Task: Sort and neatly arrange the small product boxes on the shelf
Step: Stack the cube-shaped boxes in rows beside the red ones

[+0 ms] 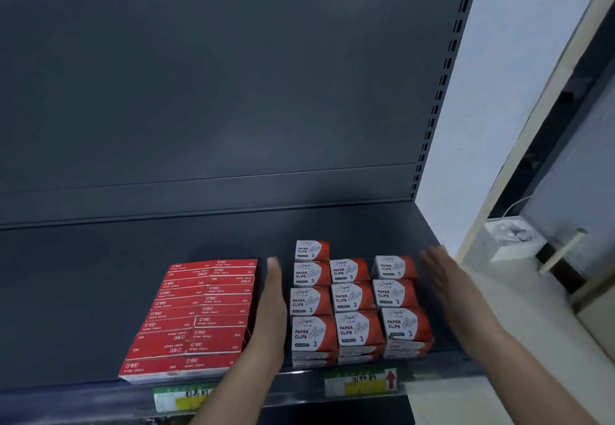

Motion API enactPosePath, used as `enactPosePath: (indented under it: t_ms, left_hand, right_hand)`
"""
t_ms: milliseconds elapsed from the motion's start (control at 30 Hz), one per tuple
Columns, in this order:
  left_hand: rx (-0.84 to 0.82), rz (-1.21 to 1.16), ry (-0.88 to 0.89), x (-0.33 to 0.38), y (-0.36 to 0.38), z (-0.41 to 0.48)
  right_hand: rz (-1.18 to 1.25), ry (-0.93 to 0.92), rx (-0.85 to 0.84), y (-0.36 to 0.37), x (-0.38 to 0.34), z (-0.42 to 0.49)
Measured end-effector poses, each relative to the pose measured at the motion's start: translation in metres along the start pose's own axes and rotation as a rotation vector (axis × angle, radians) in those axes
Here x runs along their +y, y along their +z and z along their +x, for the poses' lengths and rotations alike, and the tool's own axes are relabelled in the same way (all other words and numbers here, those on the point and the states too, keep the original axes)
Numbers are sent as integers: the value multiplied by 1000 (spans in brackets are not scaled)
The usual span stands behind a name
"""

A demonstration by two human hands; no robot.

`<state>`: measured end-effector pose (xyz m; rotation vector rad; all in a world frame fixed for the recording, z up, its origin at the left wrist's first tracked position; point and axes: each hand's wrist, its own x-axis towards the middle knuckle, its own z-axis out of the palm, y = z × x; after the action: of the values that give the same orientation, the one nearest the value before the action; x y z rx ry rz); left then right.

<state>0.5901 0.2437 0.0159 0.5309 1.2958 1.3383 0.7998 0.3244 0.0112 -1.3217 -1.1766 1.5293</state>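
Several red-and-white paper clip boxes point(352, 298) stand in three rows on the dark shelf point(100, 291), stacked at the front edge. To their left lie several flat red staple boxes point(196, 314) in two tidy columns. My left hand point(271, 308) stands flat with straight fingers in the gap between the two groups, at the left side of the paper clip boxes. My right hand point(446, 285) is flat with straight fingers just right of the paper clip boxes, slightly blurred. Neither hand holds anything.
Two price labels point(361, 381) hang on the shelf's front rail. The shelf's dark back panel point(216, 91) rises behind. Bare shelf surface lies to the left and behind the boxes. To the right are a white wall and a door frame point(532, 145).
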Motion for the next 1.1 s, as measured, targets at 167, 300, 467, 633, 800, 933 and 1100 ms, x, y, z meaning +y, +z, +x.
enactPosePath:
  t_ms: [167,300,467,633,800,933,1100]
  left_hand:
    - [-41,-40,-27,-8,5,1]
    - [-73,-8,-38,-14,5,7]
    - [-56,18,-51,-14,4,6]
    - [-46,36,-32,-9,1,10]
    - [126,168,-34,19,5,37]
    - [155,338,10,28,9,58]
    - [107,424,10,24,5,67]
  right_hand:
    - [75,140,-73,18,16,-13]
    - [102,102,-68,28,26,-4]
    - [59,22,-97,28,29,-8]
    - [-7,80,-109,20,22,2]
    - [-170,53,-160,15,-5,23]
    - [-345,35,-215,19,-10,29]
    - [-358,23,-230,18,-8,30]
